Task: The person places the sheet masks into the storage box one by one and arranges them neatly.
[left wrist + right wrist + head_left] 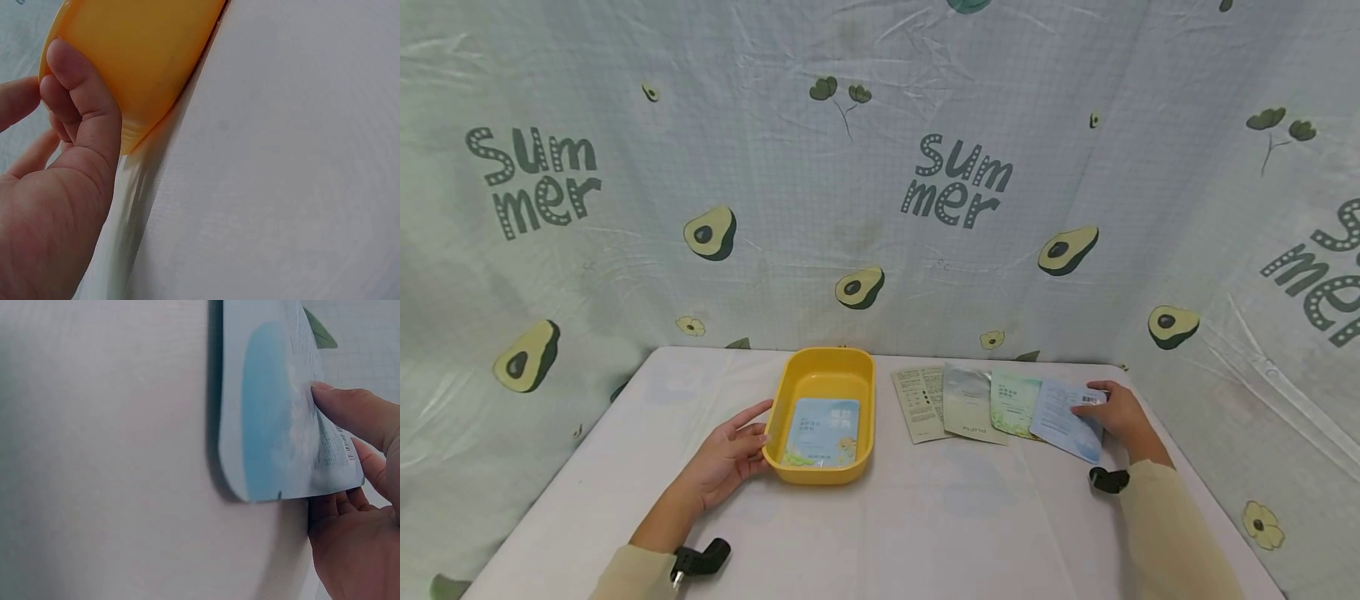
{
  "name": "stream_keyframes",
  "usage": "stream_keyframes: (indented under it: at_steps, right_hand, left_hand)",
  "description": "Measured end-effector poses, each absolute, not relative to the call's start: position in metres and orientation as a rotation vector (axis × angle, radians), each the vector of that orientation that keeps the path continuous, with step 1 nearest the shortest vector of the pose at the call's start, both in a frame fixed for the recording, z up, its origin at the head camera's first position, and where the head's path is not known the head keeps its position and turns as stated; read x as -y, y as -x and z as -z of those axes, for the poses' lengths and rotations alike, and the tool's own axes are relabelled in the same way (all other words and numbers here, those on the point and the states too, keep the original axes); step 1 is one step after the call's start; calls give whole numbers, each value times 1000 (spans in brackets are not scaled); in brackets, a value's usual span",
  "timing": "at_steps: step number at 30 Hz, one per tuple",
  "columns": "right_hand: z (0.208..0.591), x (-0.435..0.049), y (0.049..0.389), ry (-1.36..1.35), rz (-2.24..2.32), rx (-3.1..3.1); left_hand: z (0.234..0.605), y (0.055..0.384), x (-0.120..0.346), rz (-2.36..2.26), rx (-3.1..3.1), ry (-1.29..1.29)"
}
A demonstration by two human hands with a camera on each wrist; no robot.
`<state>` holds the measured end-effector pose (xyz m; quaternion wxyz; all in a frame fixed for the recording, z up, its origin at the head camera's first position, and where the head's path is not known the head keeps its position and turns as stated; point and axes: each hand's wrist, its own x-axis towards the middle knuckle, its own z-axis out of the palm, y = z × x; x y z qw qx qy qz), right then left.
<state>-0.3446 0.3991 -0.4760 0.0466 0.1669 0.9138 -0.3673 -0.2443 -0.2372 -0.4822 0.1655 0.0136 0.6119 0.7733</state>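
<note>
A: Quick, what's the L hand doing?
B: It's at the yellow tray, on its left side. Fingers bent, gripping the rim.
A: Anything in the tray?
B: Yep, 1 lt-blue pkt, flat on the tray's floor, flower print nr its lower R corner.
A: And the R hand?
B: Well to the tray's right, holding the blue text pkt. Pinch grip: thumb on the printed face, other fingers partly hidden underneath. Barcode's nr the pinched corner.
A: Is that pkt flat?
B: No, R wrist cam shows its edge tilted up off the table.
A: Other pkts?
B: 3, all right of the tray, overlapping in a row. Beige pkt is nearest the tray, then silver pkt, then green pkt. Held one's farthest out, overlapping the green.
A: Bkgd?
B: Cloth w/ avocados & "summer" lettering, behind the tray.
</note>
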Motion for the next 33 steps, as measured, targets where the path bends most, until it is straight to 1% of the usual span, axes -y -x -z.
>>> stream_keyframes:
  at_steps: [15, 23, 33]
  right_hand:
    - [477, -400, 332, -424, 1205, -2785]
    - [471, -393, 320, -418, 1260, -2784]
    - [474, -390, 314, -430, 1383, -2750]
  left_hand:
    - [482, 243, 237, -2195, -1756, -38]
    - [482, 243, 238, -2192, -1759, -10]
    - [482, 244, 239, -2189, -1758, -22]
